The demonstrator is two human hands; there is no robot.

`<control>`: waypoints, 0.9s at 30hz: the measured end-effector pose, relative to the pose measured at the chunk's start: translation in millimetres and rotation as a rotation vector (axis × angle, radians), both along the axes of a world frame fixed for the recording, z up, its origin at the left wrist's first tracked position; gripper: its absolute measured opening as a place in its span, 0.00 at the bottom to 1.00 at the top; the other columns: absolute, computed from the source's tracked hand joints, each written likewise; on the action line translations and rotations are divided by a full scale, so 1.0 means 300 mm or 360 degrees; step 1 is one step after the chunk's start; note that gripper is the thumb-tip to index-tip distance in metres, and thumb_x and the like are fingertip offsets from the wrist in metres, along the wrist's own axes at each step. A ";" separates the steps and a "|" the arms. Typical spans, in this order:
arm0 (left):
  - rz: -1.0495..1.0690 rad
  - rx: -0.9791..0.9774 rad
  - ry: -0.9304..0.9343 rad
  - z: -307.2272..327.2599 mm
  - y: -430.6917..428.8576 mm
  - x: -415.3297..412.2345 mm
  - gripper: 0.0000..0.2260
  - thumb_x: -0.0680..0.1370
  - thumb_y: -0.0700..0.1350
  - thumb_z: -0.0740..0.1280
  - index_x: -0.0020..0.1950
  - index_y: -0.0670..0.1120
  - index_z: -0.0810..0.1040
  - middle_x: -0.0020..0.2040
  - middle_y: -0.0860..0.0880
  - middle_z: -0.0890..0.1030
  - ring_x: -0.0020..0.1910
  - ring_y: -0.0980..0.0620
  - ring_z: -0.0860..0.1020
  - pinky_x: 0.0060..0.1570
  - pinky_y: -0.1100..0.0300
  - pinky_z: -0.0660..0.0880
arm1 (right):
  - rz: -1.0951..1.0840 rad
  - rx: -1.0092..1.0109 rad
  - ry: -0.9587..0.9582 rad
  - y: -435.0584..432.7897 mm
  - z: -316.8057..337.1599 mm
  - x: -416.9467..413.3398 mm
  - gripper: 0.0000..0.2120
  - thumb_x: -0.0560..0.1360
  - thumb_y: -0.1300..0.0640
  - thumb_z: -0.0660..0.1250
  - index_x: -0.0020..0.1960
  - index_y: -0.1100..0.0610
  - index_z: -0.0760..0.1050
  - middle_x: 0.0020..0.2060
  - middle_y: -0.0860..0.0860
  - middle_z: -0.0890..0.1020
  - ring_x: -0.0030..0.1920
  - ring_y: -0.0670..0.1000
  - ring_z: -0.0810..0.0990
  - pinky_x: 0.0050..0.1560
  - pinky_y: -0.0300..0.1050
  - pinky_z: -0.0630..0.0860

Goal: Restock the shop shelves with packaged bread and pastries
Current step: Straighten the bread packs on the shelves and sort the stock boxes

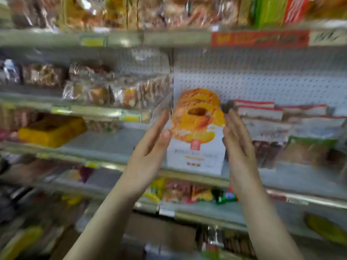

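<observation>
Beside the pastry pack, left hand and right hand stand straight-fingered

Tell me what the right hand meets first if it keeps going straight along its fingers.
Most likely the near end of the stack of red-edged packs, just past the fingertips of the right hand, beside the pastry pack. Behind that, the pegboard wall. Blur leaves depth unclear.

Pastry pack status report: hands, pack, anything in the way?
Left hand and right hand open, flanking the pastry pack. Pack upright on the shelf. Red-striped packs close on its right.
</observation>
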State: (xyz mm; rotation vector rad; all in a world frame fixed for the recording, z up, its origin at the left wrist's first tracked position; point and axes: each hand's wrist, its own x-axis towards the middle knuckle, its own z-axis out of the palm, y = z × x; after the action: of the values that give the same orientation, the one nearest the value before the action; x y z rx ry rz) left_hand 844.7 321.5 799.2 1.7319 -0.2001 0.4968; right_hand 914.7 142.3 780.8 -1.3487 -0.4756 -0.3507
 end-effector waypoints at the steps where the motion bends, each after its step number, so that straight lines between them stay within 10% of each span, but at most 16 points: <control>1: 0.0021 -0.0011 0.0062 -0.052 0.027 -0.030 0.22 0.78 0.61 0.59 0.72 0.67 0.63 0.72 0.70 0.65 0.71 0.72 0.62 0.67 0.70 0.62 | 0.0055 0.0003 0.0076 0.032 -0.065 -0.034 0.23 0.78 0.48 0.64 0.72 0.46 0.68 0.72 0.40 0.70 0.70 0.35 0.68 0.68 0.34 0.68; 14: 0.0302 -0.0386 0.0468 -0.433 0.109 -0.386 0.22 0.79 0.57 0.60 0.73 0.59 0.68 0.71 0.64 0.72 0.71 0.67 0.67 0.74 0.59 0.62 | 0.0558 -0.0093 0.0741 0.205 -0.408 -0.338 0.34 0.64 0.26 0.68 0.68 0.33 0.68 0.68 0.38 0.75 0.70 0.38 0.70 0.75 0.53 0.61; 27: 0.0801 -0.0536 0.0620 -0.503 0.191 -0.811 0.28 0.73 0.68 0.60 0.74 0.65 0.66 0.70 0.65 0.72 0.72 0.63 0.67 0.76 0.49 0.59 | 0.0952 -0.0300 0.0985 0.312 -0.484 -0.539 0.19 0.77 0.37 0.62 0.67 0.30 0.66 0.66 0.34 0.75 0.72 0.39 0.67 0.77 0.54 0.58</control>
State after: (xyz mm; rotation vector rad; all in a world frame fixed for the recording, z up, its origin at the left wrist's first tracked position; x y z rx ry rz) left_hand 601.5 378.9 648.4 1.5019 0.5806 0.5074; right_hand 752.9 236.0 635.6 -1.3436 -0.3681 0.6041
